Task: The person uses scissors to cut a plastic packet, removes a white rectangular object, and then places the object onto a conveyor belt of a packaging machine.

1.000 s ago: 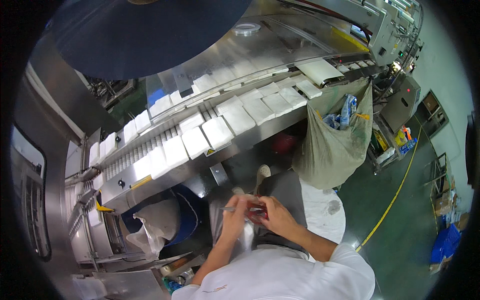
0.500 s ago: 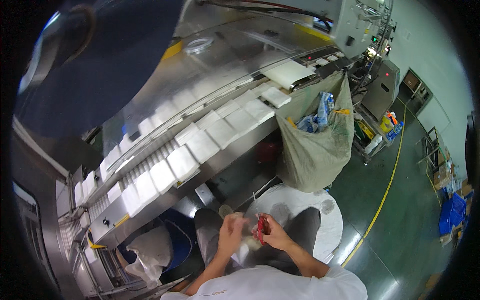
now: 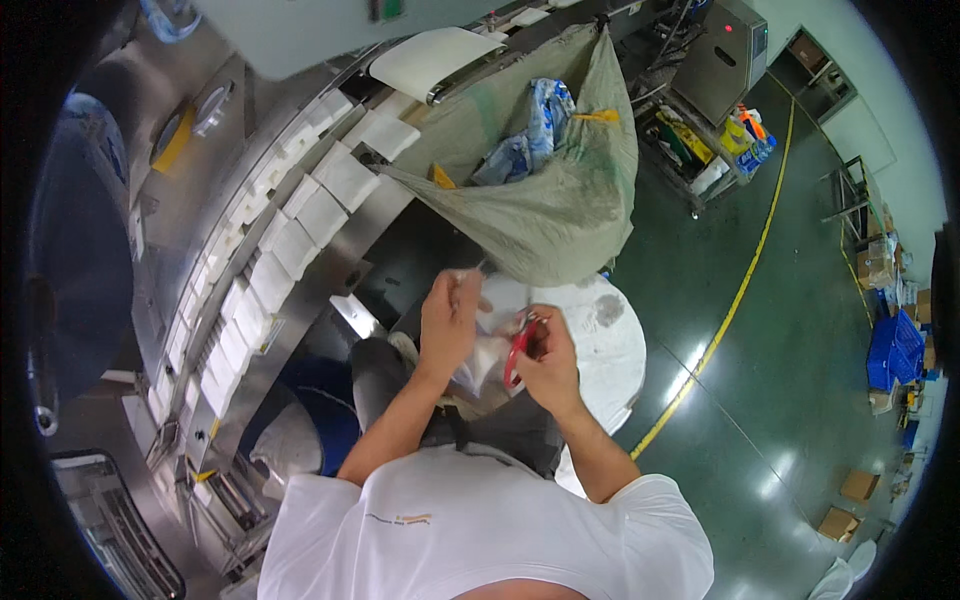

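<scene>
Red-handled scissors [image 3: 513,362] are gripped in my right hand [image 3: 550,360], blades up and slightly blurred. Just left of them my left hand [image 3: 450,320] is raised with its fingers closed together. From that hand a whitish, see-through plastic packet [image 3: 480,362] hangs in front of my lap; its upper edge is hidden by the fingers. To the left runs a conveyor carrying several white packets [image 3: 293,245] laid overlapping in a row.
A grey-green sack [image 3: 560,220] with blue wrappers hangs ahead beyond my hands. Under it sits a large white round surface [image 3: 605,360]. Blue bin [image 3: 345,430] stands by my left leg. Across the green floor at right runs a yellow line [image 3: 735,300]; boxes lie beyond it.
The view has shifted toward the right, so conveyor and sack sit further left. Both hands have risen, the left one higher; the plastic packet shows more plainly. The scissors stay in my right hand.
</scene>
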The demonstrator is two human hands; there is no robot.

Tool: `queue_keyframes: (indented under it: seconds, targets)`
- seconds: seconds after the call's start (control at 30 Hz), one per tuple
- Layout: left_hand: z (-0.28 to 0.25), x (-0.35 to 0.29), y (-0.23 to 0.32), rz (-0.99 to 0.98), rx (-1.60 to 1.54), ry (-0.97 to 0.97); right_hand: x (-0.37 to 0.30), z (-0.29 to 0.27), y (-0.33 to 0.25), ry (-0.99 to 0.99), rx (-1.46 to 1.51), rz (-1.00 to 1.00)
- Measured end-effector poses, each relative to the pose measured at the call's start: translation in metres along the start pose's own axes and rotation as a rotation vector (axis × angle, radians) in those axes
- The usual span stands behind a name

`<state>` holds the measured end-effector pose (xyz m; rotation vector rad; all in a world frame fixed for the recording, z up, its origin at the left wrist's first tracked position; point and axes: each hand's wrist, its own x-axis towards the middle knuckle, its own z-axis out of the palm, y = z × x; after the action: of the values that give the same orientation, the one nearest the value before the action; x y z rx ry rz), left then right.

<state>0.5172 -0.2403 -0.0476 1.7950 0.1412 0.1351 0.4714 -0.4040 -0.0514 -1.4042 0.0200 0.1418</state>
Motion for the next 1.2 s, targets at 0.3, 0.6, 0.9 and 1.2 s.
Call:
queue_keyframes:
  seconds: [0.3,0.6,0.9,1.2]
  targets:
    - [0.114,-0.006,0.168,-0.044,-0.067,-0.057,-0.056,-0.1,-0.154,0.197,0.147,-0.182]
    - [0.211,-0.03,0.201,-0.068,-0.077,-0.207,-0.069,-0.182,-0.18,0.437,-0.166,-0.108]
    - [0.288,-0.019,0.168,-0.102,-0.289,-0.517,-0.027,-0.301,-0.183,0.437,-0.243,-0.019]
    - [0.452,0.084,0.2,-0.265,-0.38,-0.441,0.079,-0.433,-0.23,0.534,-0.351,-0.01]
